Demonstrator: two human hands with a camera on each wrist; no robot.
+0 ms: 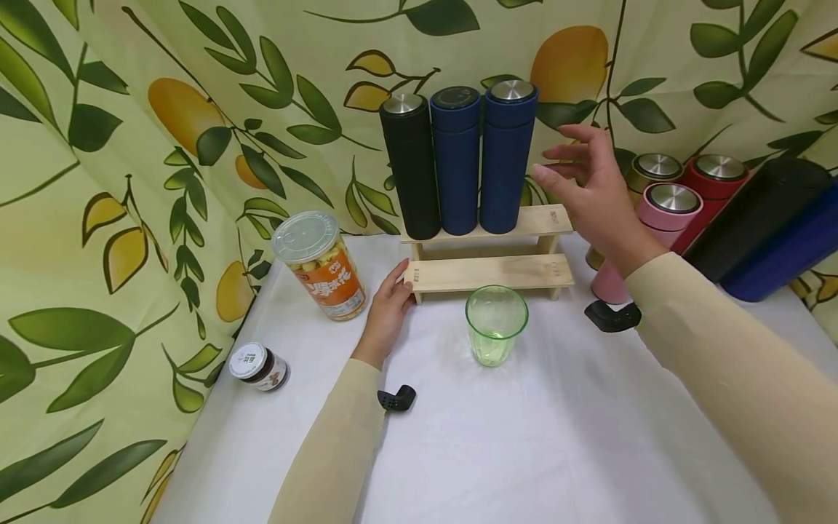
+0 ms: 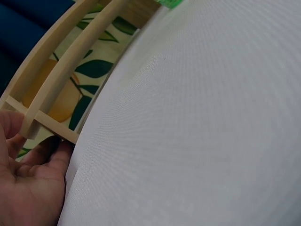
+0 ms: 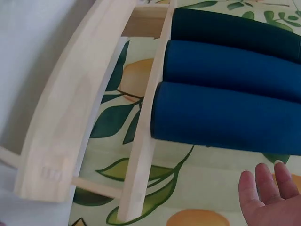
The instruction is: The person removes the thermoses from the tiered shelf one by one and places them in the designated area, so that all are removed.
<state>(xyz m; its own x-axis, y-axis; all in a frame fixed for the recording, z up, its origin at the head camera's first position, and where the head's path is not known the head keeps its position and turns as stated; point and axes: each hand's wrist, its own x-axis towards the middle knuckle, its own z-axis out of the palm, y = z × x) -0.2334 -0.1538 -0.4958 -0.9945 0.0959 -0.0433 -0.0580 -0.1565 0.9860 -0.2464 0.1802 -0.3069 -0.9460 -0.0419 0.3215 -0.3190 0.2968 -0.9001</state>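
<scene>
A two-tier wooden rack (image 1: pixel 487 272) stands on the table. On its upper tier, side by side and upright, are a black thermos flask (image 1: pixel 411 167), a blue thermos flask with a dark lid (image 1: pixel 456 164) and a blue thermos flask with a silver lid (image 1: pixel 508 160). My left hand (image 1: pixel 388 316) grips the left end of the rack's lower tier, its thumb and fingers about the wood in the left wrist view. To the right of the silver-lidded blue flask, my right hand (image 1: pixel 592 193) hangs in the air, apart from it, fingers loosely bent and holding nothing.
A green glass tumbler (image 1: pixel 495 327) stands before the rack. At left are a tub of popcorn (image 1: pixel 321 266) and a small jar (image 1: pixel 258 366). Behind my right forearm stand gold, pink (image 1: pixel 666 207) and red flasks (image 1: pixel 716 182), with black and blue ones leaning. A patterned curtain (image 1: pixel 314 65) hangs behind.
</scene>
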